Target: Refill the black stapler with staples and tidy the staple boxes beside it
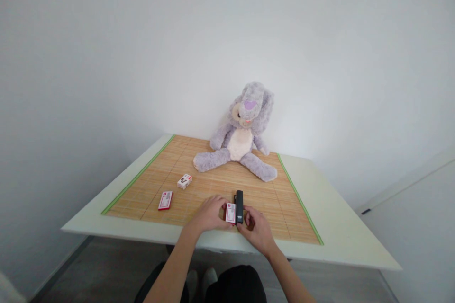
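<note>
My left hand (212,214) has its thumb and fingers closed round a small white box with red edges (231,213), near the front of the bamboo mat. Right beside that box, on its right, lies a black stapler (239,207), pointing away from me. My right hand (258,228) is at the stapler's near end, thumb at its front and curled fingers along its right side. A similar red-and-white box (165,200) lies flat farther left. Behind it is a smaller white box (185,181) with a dark picture on its top.
A grey plush rabbit (240,144) sits at the back of the mat against the wall, legs spread. Under everything is a bamboo mat (149,170) with green edges on a white table (351,236). The table's front edge is close to my forearms.
</note>
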Tool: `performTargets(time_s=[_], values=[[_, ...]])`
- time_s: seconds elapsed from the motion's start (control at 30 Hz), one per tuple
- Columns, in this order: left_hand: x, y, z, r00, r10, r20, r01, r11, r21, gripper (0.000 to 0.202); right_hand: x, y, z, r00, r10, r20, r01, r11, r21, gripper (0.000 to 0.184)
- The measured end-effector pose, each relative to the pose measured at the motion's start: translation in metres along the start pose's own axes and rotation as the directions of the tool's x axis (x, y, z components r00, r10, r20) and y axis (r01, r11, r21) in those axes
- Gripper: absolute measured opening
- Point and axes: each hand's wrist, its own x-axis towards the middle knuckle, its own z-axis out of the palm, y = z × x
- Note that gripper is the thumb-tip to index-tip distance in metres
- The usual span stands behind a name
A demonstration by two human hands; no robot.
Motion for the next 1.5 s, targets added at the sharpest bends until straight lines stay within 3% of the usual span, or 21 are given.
performTargets(time_s=[0.43,0.5,0.6,0.67,0.8,0.97,1.07,1.13,1.23,1.3,1.4,1.5], values=[[-0.01,0.012,0.003,0.993,-0.011,-0.117,0.013,1.0,0.018,0.056,0.0,0.004,0.003,1.0,-0.004,0.016,0.005,1.0,-0.022,0.047],[-0.011,0.014,0.003,0.992,-0.02,-0.124,0.019,1.0,-0.005,0.065,0.0,0.004,0.003,1.0,-0.003,0.011,0.003,1.0,-0.018,0.05],[-0.017,0.015,0.001,0.987,-0.043,-0.158,0.034,0.998,-0.059,0.101,0.0,0.004,0.004,1.0,0.005,-0.005,-0.005,1.0,0.012,0.057],[-0.026,0.009,-0.005,0.977,-0.065,-0.203,0.052,0.996,-0.066,0.109,-0.001,0.004,0.004,1.0,0.0,-0.013,0.0,1.0,0.023,0.062],[-0.062,-0.035,-0.04,0.919,-0.141,-0.369,0.183,0.98,0.081,0.075,-0.003,0.006,0.004,1.0,-0.006,-0.01,0.007,1.0,0.03,0.067],[-0.114,-0.121,-0.094,0.83,-0.322,-0.455,0.474,0.838,0.27,0.088,-0.002,0.007,0.006,1.0,0.005,-0.005,-0.005,0.999,0.036,0.066],[-0.129,-0.152,-0.111,0.836,-0.391,-0.386,0.515,0.802,0.302,0.084,-0.001,0.008,0.006,1.0,0.007,-0.003,-0.007,1.0,0.028,0.065],[-0.13,-0.159,-0.115,0.856,-0.39,-0.338,0.492,0.815,0.306,0.075,-0.001,0.008,0.005,1.0,0.002,0.002,-0.002,1.0,0.023,0.064],[-0.122,-0.148,-0.111,0.865,-0.356,-0.354,0.453,0.857,0.245,0.069,-0.001,0.008,0.004,1.0,-0.003,0.017,0.003,1.0,0.013,0.058],[-0.112,-0.126,-0.098,0.867,-0.332,-0.372,0.405,0.904,0.136,0.07,0.0,0.007,0.003,1.0,-0.006,0.021,0.006,1.0,-0.005,0.052],[-0.088,-0.076,-0.067,0.886,-0.28,-0.369,0.269,0.96,-0.082,0.068,0.0,0.006,0.003,1.0,-0.007,0.024,0.008,1.0,-0.03,0.047],[-0.058,-0.022,-0.036,0.921,-0.182,-0.344,0.125,0.975,-0.182,0.068,0.001,0.003,0.002,1.0,-0.012,0.026,0.013,0.999,-0.034,0.046]])
